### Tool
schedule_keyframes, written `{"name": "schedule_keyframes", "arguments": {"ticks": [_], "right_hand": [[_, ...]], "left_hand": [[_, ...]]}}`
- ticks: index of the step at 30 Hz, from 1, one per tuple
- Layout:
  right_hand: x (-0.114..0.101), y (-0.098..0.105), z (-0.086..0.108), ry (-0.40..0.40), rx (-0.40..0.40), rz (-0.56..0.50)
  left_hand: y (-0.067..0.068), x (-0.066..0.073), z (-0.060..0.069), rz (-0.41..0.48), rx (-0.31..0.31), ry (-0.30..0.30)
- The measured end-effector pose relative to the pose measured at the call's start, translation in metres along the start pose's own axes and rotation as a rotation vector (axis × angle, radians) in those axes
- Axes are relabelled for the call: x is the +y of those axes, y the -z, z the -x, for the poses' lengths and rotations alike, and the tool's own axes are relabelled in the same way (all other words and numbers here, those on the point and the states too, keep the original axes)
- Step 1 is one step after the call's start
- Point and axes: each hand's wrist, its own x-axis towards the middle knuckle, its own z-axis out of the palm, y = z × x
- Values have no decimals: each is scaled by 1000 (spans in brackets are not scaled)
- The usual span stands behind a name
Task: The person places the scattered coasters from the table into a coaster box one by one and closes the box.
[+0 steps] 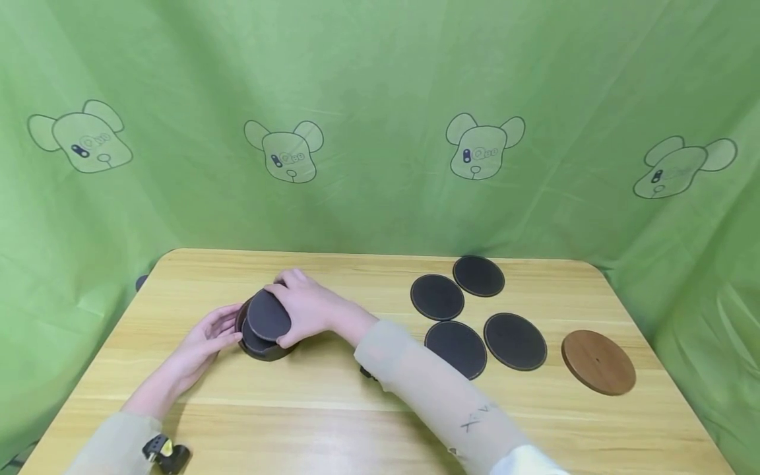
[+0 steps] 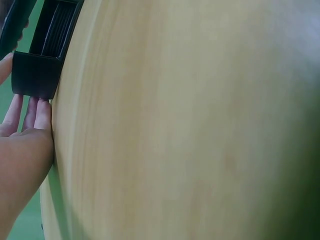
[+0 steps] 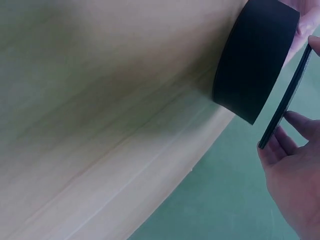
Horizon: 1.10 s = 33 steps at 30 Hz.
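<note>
A round black coaster [image 1: 267,315] is pinched at its edge by my right hand [image 1: 309,309], tilted above a dark round coaster holder [image 1: 265,354]. From the right wrist view, a gap shows between this coaster [image 3: 284,100] and the holder [image 3: 257,60]. My left hand [image 1: 202,346] holds the left side of the holder, thumb at the front and fingers farther back. Through the opening in the holder's wall, the left wrist view shows thin stacked edges [image 2: 59,30]. Another dark disc [image 1: 254,341] lies inside, partly covered by the raised coaster.
Several black coasters [image 1: 437,297] lie flat on the right half of the wooden table [image 1: 332,415]. Farther right lies a brown wooden disc [image 1: 598,361] with a small mark in its centre. A green curtain [image 1: 380,211] stands behind the table.
</note>
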Motion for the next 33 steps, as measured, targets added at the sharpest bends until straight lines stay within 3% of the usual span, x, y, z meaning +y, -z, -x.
{"name": "schedule_keyframes", "arguments": {"ticks": [33], "right_hand": [[-24,-15,-10,-100,-53,176]], "left_hand": [[1,-2,1,6,-7,-29]]}}
